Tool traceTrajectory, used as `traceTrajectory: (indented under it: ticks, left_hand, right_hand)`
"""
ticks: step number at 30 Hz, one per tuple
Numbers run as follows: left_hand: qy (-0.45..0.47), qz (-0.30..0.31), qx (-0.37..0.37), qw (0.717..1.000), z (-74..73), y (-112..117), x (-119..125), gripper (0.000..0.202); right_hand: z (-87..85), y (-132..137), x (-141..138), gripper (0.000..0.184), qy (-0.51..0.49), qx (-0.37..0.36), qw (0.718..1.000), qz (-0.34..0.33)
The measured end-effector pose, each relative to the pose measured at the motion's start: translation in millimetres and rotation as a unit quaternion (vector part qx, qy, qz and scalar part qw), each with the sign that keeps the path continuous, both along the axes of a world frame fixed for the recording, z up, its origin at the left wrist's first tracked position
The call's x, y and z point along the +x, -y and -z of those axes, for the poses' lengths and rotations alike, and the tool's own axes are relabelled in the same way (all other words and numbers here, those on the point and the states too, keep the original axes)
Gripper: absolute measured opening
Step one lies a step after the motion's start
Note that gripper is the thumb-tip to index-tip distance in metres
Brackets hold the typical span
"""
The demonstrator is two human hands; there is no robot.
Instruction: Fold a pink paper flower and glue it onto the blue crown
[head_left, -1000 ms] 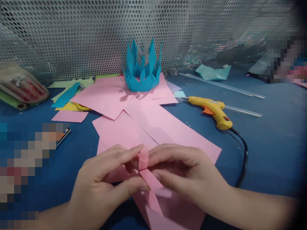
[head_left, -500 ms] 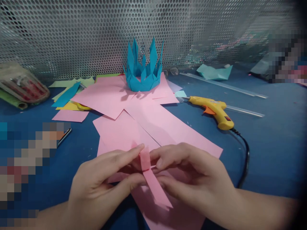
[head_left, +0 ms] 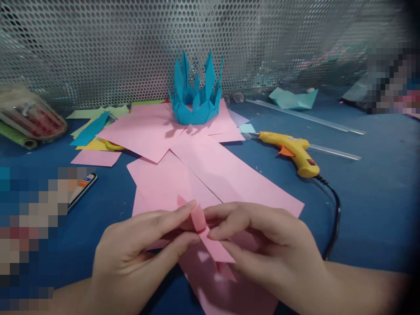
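Note:
My left hand (head_left: 138,251) and my right hand (head_left: 265,249) meet low in the middle of the view, both pinching a narrow folded pink paper strip (head_left: 205,234). Thumb and forefinger of each hand close on the strip's upper end, which stands up between the fingertips. The strip's lower end slants down to the right under my right hand. Beneath the hands lie large pink paper sheets (head_left: 197,170) on the blue table (head_left: 377,197). A folded blue paper crown (head_left: 195,94) stands upright behind them.
A yellow glue gun (head_left: 292,151) lies to the right, its black cord (head_left: 334,218) curving toward me, with clear glue sticks (head_left: 305,116) behind. Coloured paper scraps (head_left: 93,129) and a plastic packet (head_left: 28,116) sit at the left. A perforated metal screen (head_left: 131,48) closes the back.
The strip's standing end has been folded lower and shorter between my fingertips. Its trailing end has drawn up from the bottom edge toward my right hand. Both hands stayed in place.

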State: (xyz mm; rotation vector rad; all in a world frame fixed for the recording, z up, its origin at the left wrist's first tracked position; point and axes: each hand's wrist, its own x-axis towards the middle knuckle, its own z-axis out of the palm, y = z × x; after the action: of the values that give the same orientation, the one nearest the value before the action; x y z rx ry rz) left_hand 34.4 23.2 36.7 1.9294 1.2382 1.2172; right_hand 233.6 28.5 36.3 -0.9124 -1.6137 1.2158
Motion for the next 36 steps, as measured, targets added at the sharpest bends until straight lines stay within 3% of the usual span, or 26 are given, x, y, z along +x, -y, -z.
traceTrajectory:
  ticks: [11, 19, 23, 29, 36]
  left_hand:
    - [0.031, 0.014, -0.035, 0.999, -1.6, 0, 4, 0.06]
    - [0.027, 0.022, -0.015, 0.999, -3.8, -1, 7, 0.061]
    - [0.027, 0.036, -0.012, 0.999, -3.8, 0, 6, 0.059]
    - [0.035, 0.05, -0.019, 0.998, -4.3, -2, 4, 0.058]
    - [0.03, 0.055, -0.046, 0.997, 1.2, -1, 3, 0.056]
  right_hand:
    - [0.2, -1, -6, 0.014, -0.004, -0.031, 0.999, 0.038]
    - [1.5, -2, -7, 0.013, -0.02, -0.03, 0.998, 0.051]
    - [3.4, -3, -5, 0.013, 0.014, 0.014, 0.998, 0.055]
    - [2.8, -7, -2, 0.013, 0.071, 0.143, 0.986, 0.04]
    - [0.4, -9, 4, 0.009, 0.11, 0.177, 0.978, 0.012]
